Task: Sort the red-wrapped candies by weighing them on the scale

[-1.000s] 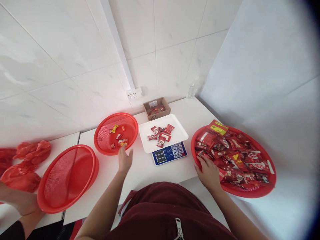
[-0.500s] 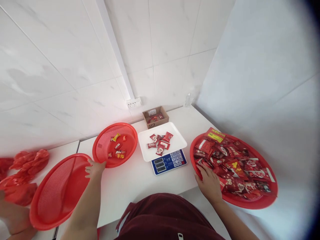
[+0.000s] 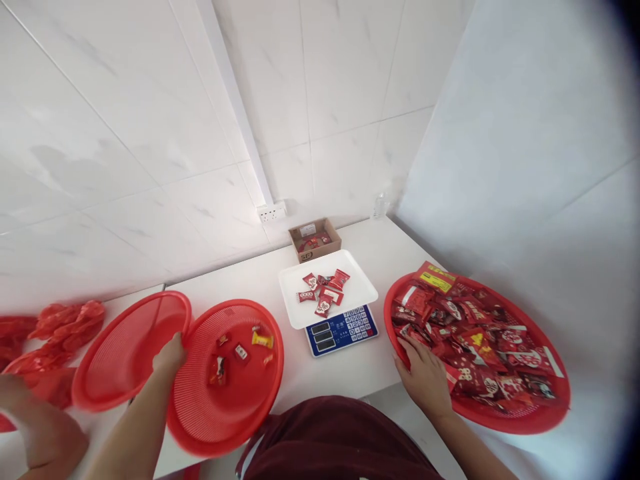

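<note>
The head view is the only one, and its right edge fades into a dark blur. The left hand (image 3: 170,353) shows its back only. It is closed over the left rim of the small basket (image 3: 200,417), with the fingertips hidden behind the rim. This round basket of fine red plastic mesh lies at the front of the white worktop (image 3: 300,373), just left of the person's body. It overlaps the edge of an empty red basket (image 3: 125,353) of the same make. Inside it a few wrapped sweets (image 3: 235,353) lie scattered, too small to read.

The right hand (image 3: 425,377) lies palm down on the near left edge of the large basket (image 3: 505,423), at the right of the worktop. Its fingers reach in among the glossy red packets (image 3: 475,340) heaped there. The fingertips are buried, so I cannot tell whether they have hold of one. Both forearms are cut off by the lower frame, above a maroon garment (image 3: 340,440).

Between the small and large baskets stands a scale (image 3: 343,330) with a blue keypad and a smooth white rectangular tray. The tray carries a small cluster of red sweets (image 3: 324,293). Behind it a squat cardboard box (image 3: 314,239) sits open against the tiled wall, its contents indistinct. Farther right in the corner is what may be a clear bottle (image 3: 381,203), nearly lost against the white.

At far left lie crumpled red plastic bags (image 3: 60,323), partly cut off. Another person's arm (image 3: 37,433) enters there at the lower corner, its hand out of view.
</note>
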A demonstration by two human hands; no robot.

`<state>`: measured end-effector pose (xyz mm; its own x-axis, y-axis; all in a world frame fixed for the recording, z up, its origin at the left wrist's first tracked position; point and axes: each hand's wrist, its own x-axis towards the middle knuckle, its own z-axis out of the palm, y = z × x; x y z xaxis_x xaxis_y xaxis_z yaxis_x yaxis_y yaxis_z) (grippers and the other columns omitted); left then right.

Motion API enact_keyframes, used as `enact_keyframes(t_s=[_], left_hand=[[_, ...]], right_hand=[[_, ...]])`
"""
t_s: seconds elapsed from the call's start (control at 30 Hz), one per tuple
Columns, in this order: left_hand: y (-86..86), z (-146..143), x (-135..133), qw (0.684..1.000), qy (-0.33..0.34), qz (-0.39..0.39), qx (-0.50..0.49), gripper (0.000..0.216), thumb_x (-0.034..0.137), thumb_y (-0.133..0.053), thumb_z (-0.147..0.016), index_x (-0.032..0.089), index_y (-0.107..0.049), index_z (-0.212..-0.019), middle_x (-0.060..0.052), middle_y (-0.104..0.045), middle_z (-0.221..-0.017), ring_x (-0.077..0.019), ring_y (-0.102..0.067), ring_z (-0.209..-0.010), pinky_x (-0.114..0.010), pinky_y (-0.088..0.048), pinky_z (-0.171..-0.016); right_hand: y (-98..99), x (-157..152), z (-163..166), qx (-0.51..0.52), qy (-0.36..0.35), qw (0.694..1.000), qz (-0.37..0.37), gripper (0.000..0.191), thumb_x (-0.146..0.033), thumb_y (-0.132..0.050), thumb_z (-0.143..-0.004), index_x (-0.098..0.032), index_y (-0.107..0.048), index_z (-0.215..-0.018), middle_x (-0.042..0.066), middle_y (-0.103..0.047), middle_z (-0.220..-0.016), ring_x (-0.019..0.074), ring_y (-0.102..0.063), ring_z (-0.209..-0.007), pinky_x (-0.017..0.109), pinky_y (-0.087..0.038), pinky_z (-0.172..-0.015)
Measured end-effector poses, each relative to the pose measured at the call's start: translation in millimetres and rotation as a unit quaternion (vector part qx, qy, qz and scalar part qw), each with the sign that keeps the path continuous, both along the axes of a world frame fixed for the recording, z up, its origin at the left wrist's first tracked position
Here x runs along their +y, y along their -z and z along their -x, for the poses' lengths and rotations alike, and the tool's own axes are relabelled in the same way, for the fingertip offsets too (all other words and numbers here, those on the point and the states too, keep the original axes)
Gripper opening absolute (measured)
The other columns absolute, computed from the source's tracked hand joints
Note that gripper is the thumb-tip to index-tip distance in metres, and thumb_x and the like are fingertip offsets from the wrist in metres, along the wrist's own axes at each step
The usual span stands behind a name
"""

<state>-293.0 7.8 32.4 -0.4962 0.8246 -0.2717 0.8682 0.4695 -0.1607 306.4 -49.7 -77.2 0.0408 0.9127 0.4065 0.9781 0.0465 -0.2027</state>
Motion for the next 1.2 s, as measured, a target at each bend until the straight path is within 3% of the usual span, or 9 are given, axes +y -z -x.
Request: enact_keyframes(t_s=[0.13, 0.37, 0.57, 0.7, 0.83, 1.0, 1.1, 1.2], left_hand=[[-8.1, 9, -6, 0.997, 0.051, 0.038, 0.04, 0.055, 0.006, -0.035, -0.079, 0.012, -0.044, -0.133, -0.018, -0.059, -0.124, -0.0286, -0.057, -0.113, -0.048, -0.037, -0.099], [-2.4, -5, 10, 0.969, 0.226, 0.015, 0.099, 0.068, -0.007, -0.035, -0.068, 0.02, -0.053, -0.127, -0.01, -0.044, -0.142, -0.0223, -0.042, -0.129, -0.044, -0.024, -0.11], [0.0, -20, 24, 0.957, 0.289, -0.02, 0.031, 0.07, -0.008, -0.037, -0.065, 0.026, -0.06, -0.122, -0.004, -0.038, -0.147, -0.0231, -0.04, -0.131, -0.043, -0.022, -0.113], [-7.8, -28, 24, 0.949, 0.311, 0.021, -0.033, 0.077, -0.008, -0.04, -0.061, 0.034, -0.057, -0.124, 0.003, -0.037, -0.148, -0.0212, -0.037, -0.133, -0.04, -0.018, -0.115], [-15.1, -45, 30, 0.94, 0.327, 0.052, -0.078, 0.077, -0.008, -0.042, -0.06, 0.031, -0.055, -0.125, 0.001, -0.042, -0.145, -0.0192, -0.028, -0.138, -0.041, -0.014, -0.115], [-14.8, -109, 55, 0.95, 0.282, -0.007, -0.137, 0.056, 0.001, -0.041, -0.075, 0.024, -0.056, -0.125, -0.004, -0.052, -0.136, -0.0205, -0.026, -0.138, -0.04, -0.021, -0.113], [-3.5, -171, 72, 0.919, 0.339, -0.047, -0.195, 0.043, 0.019, -0.038, -0.088, 0.022, -0.05, -0.129, -0.005, -0.051, -0.136, -0.0205, -0.032, -0.135, -0.04, -0.024, -0.112], [14.0, -233, 88, 0.888, 0.405, -0.056, -0.212, 0.045, 0.029, -0.041, -0.09, 0.02, -0.043, -0.134, -0.009, -0.046, -0.14, -0.0228, -0.032, -0.134, -0.041, -0.024, -0.112]], right_hand=[[2.1, 0, -1, -0.006, -0.003, 1.0, 0.0, 0.039, -0.038, -0.041, -0.085, -0.017, -0.058, -0.113, 0.012, -0.063, -0.116, 0.0269, -0.057, -0.104, 0.041, -0.044, -0.084], [-0.1, 0, -1, -0.007, 0.002, 1.0, 0.002, 0.038, -0.038, -0.042, -0.085, -0.017, -0.059, -0.111, 0.012, -0.063, -0.115, 0.0262, -0.057, -0.103, 0.04, -0.044, -0.085], [0.4, 1, -1, -0.012, 0.004, 1.0, 0.007, 0.038, -0.037, -0.042, -0.085, -0.017, -0.06, -0.111, 0.012, -0.064, -0.115, 0.0262, -0.058, -0.102, 0.04, -0.044, -0.084], [-0.2, 0, 0, -0.006, 0.011, 1.0, 0.022, 0.038, -0.036, -0.042, -0.084, -0.017, -0.059, -0.111, 0.012, -0.063, -0.116, 0.0265, -0.058, -0.103, 0.04, -0.044, -0.084], [-1.8, 0, 1, 0.001, 0.012, 1.0, 0.029, 0.038, -0.036, -0.041, -0.084, -0.016, -0.059, -0.112, 0.013, -0.063, -0.117, 0.0269, -0.057, -0.105, 0.041, -0.044, -0.084], [-3.2, 0, 2, 0.003, 0.016, 1.0, 0.026, 0.038, -0.036, -0.04, -0.084, -0.017, -0.059, -0.111, 0.013, -0.062, -0.117, 0.0273, -0.058, -0.103, 0.042, -0.044, -0.083], [-3.1, -1, 3, -0.006, 0.013, 1.0, 0.017, 0.038, -0.037, -0.04, -0.084, -0.017, -0.059, -0.111, 0.013, -0.063, -0.115, 0.0272, -0.058, -0.1, 0.042, -0.045, -0.083], [-1.1, -1, 2, -0.011, 0.008, 1.0, 0.009, 0.039, -0.038, -0.04, -0.084, -0.016, -0.059, -0.11, 0.013, -0.063, -0.114, 0.0275, -0.059, -0.099, 0.042, -0.045, -0.081]])
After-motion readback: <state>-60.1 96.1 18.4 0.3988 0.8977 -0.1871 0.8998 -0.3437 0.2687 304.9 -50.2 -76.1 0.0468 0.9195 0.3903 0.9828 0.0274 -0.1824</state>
